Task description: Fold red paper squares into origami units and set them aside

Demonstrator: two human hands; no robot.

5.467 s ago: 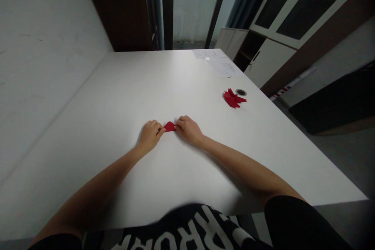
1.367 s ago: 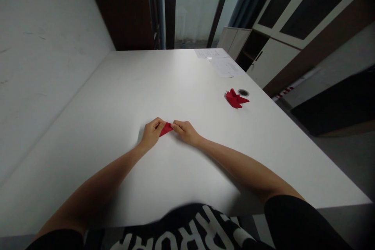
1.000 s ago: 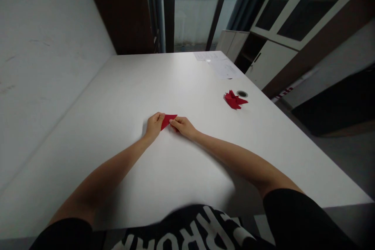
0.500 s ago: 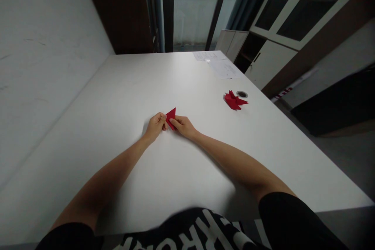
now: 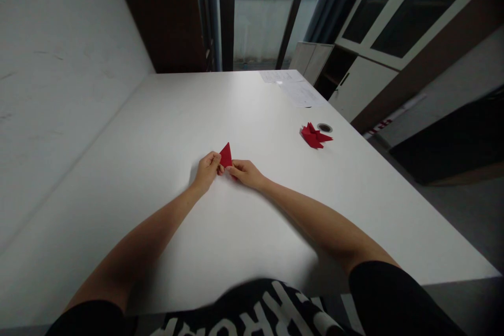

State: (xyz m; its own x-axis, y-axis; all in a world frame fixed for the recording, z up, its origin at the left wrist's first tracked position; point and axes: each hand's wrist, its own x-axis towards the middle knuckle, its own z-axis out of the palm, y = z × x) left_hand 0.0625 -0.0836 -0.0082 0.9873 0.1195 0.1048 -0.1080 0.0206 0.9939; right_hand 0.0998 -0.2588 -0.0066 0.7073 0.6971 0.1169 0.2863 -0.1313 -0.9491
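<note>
A small folded piece of red paper (image 5: 226, 156) is held between both hands a little above the white table, one pointed corner sticking up. My left hand (image 5: 208, 170) pinches its left edge, fingers curled. My right hand (image 5: 244, 173) grips the lower right corner between thumb and fingers. The fingertips cover the paper's lower part, so its folds there are hidden.
Several folded red paper pieces (image 5: 315, 136) lie in a cluster at the right, beside a round cable hole (image 5: 325, 127). Printed sheets (image 5: 301, 93) rest at the table's (image 5: 189, 110) far right corner. A wall (image 5: 71, 63) borders the left side.
The red paper has turned and shifted slightly left, its point now more upright. My right hand has slid down to the paper's lower corner; my left hand keeps its pinch.
</note>
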